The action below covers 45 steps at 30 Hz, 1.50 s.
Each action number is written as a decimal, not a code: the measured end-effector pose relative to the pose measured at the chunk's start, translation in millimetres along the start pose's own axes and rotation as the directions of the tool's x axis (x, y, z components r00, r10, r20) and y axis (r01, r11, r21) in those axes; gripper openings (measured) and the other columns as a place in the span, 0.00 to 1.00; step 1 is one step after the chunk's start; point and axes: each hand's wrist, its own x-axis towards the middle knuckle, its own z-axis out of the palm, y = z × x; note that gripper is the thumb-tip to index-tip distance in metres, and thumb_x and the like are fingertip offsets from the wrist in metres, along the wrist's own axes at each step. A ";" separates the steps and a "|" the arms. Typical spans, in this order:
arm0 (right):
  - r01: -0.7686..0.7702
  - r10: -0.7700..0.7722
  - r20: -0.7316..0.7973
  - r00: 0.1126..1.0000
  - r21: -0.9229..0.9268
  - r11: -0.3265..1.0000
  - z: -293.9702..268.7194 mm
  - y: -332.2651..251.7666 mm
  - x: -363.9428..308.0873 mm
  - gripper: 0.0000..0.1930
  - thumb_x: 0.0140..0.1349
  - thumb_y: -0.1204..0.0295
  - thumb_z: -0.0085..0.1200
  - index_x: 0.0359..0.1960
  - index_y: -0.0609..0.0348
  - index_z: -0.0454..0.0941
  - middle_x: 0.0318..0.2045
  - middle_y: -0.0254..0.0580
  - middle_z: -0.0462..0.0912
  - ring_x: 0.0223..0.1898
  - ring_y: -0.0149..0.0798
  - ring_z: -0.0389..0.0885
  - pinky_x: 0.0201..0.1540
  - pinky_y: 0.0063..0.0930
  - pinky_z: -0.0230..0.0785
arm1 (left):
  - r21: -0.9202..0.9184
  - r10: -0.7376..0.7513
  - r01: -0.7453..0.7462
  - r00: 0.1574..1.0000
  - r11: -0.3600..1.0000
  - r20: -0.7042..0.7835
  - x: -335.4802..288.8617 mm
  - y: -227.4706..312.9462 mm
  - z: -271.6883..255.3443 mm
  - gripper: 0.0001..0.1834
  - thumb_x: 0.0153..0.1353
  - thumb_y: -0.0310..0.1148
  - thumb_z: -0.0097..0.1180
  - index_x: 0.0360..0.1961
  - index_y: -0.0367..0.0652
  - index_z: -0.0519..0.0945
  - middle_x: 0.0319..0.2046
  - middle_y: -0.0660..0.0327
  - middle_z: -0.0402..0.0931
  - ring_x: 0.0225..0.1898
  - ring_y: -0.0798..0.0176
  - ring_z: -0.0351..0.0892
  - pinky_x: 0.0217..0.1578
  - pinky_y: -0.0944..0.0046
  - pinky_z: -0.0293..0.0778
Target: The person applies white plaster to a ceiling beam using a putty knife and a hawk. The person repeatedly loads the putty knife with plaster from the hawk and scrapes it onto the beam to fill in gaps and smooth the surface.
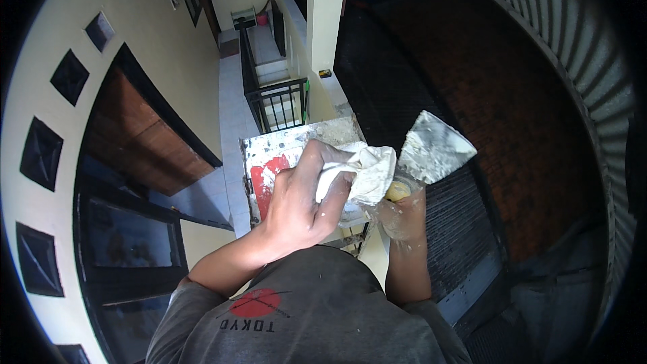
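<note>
My left hand (296,199) is closed round a crumpled white bag or cloth (374,174); which of the two I cannot tell. Just to its right, my right hand (404,219) grips a putty knife by its yellowish handle (399,190). The knife's broad blade (437,149) points up and away, smeared with white and grey paste. White residue also coats my right fingers and wrist. Below my left hand lies a paint-spattered platform (303,136) with a red patch (264,185), partly hidden by that hand and the crumpled white material.
On the left runs a cream wall with a brown door (145,135) and a dark window (128,239). Ahead are a black railing (283,104) and a pale pillar (327,13) with a small dark object (325,73) beside it. Dark ribbed roofing (431,209) lies lower on the right.
</note>
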 end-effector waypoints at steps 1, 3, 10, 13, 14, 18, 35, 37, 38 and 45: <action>-0.001 0.001 0.000 1.000 0.001 1.000 4.4 -2.0 1.9 0.34 0.51 0.85 0.73 0.61 0.71 0.72 0.52 0.45 0.83 0.51 0.34 0.83 0.52 0.29 0.78 | 0.000 -0.001 0.001 1.000 1.000 0.000 0.4 1.9 -3.4 0.11 0.62 0.15 0.54 0.47 0.29 0.76 0.36 0.50 0.83 0.37 0.62 0.87 0.39 0.67 0.78; 0.113 -0.118 -0.048 0.992 -0.111 0.987 14.2 -9.3 6.6 0.31 0.50 0.81 0.73 0.57 0.71 0.76 0.48 0.46 0.85 0.46 0.33 0.86 0.48 0.28 0.79 | -0.014 0.051 -0.050 0.991 0.999 0.125 0.4 2.7 -10.3 0.09 0.65 0.18 0.56 0.46 0.29 0.77 0.37 0.50 0.84 0.37 0.59 0.87 0.39 0.65 0.78; 0.280 -0.318 -0.185 0.930 -0.204 0.938 15.2 -4.5 9.4 0.22 0.51 0.88 0.64 0.51 0.71 0.77 0.46 0.46 0.83 0.45 0.34 0.84 0.47 0.27 0.78 | -0.038 0.183 -0.179 0.971 0.983 0.155 5.4 -6.2 -11.3 0.18 0.67 0.23 0.59 0.57 0.31 0.76 0.50 0.44 0.81 0.51 0.48 0.85 0.52 0.56 0.78; 0.316 -0.367 -0.137 0.920 -0.293 0.902 16.2 2.4 6.5 0.18 0.54 0.88 0.61 0.48 0.72 0.77 0.41 0.43 0.81 0.41 0.32 0.82 0.42 0.25 0.76 | -0.218 -0.039 0.054 0.997 0.974 0.073 -5.7 -14.1 4.5 0.21 0.66 0.24 0.61 0.60 0.33 0.75 0.51 0.46 0.81 0.54 0.54 0.82 0.56 0.58 0.74; 0.362 -0.402 -0.066 0.913 -0.324 0.874 18.6 2.5 7.1 0.18 0.57 0.89 0.59 0.50 0.73 0.76 0.39 0.42 0.80 0.37 0.29 0.79 0.37 0.22 0.73 | -0.257 -0.040 0.044 0.999 0.965 0.022 -4.0 -17.5 10.1 0.19 0.67 0.24 0.61 0.58 0.34 0.76 0.49 0.51 0.82 0.50 0.60 0.82 0.53 0.61 0.75; 0.166 -0.163 0.033 0.986 -0.134 0.977 21.1 -11.4 -1.7 0.23 0.58 0.90 0.64 0.56 0.74 0.75 0.50 0.47 0.81 0.47 0.31 0.81 0.46 0.25 0.77 | -0.442 -0.104 0.084 0.994 0.893 -0.022 -14.8 -38.2 8.1 0.09 0.68 0.21 0.59 0.49 0.33 0.79 0.44 0.56 0.83 0.47 0.67 0.81 0.49 0.66 0.74; 0.113 -0.125 -0.194 0.973 -0.069 0.991 38.2 14.2 1.2 0.18 0.59 0.88 0.63 0.51 0.67 0.78 0.49 0.45 0.82 0.47 0.34 0.83 0.50 0.26 0.76 | -0.024 0.040 -0.036 0.978 0.999 0.205 -17.3 -17.0 -14.7 0.16 0.72 0.25 0.51 0.58 0.29 0.75 0.48 0.49 0.81 0.53 0.52 0.82 0.53 0.51 0.76; 0.155 -0.169 -0.041 0.985 -0.232 0.960 36.4 11.8 6.9 0.19 0.60 0.88 0.62 0.53 0.68 0.76 0.50 0.46 0.82 0.47 0.33 0.82 0.50 0.24 0.75 | -0.233 -0.069 0.065 0.998 0.970 -0.007 -20.4 -23.2 -3.0 0.17 0.73 0.26 0.52 0.59 0.31 0.74 0.49 0.50 0.81 0.54 0.55 0.82 0.55 0.52 0.75; 0.152 -0.165 -0.038 0.986 -0.226 0.962 38.4 7.4 9.4 0.19 0.60 0.88 0.62 0.53 0.68 0.76 0.50 0.46 0.82 0.47 0.33 0.82 0.50 0.24 0.75 | -0.305 -0.107 0.087 0.993 0.948 -0.049 -23.2 -30.2 -4.8 0.17 0.73 0.26 0.52 0.60 0.32 0.74 0.50 0.51 0.81 0.54 0.57 0.81 0.55 0.54 0.75; 0.077 -0.080 0.005 0.997 -0.341 0.937 34.1 -32.1 -1.8 0.21 0.66 0.82 0.55 0.61 0.71 0.72 0.43 0.40 0.78 0.42 0.29 0.76 0.48 0.23 0.71 | -0.255 -0.106 0.070 0.986 0.964 -0.128 -23.4 -53.8 -24.8 0.14 0.71 0.25 0.59 0.55 0.34 0.75 0.46 0.57 0.81 0.51 0.65 0.80 0.53 0.63 0.74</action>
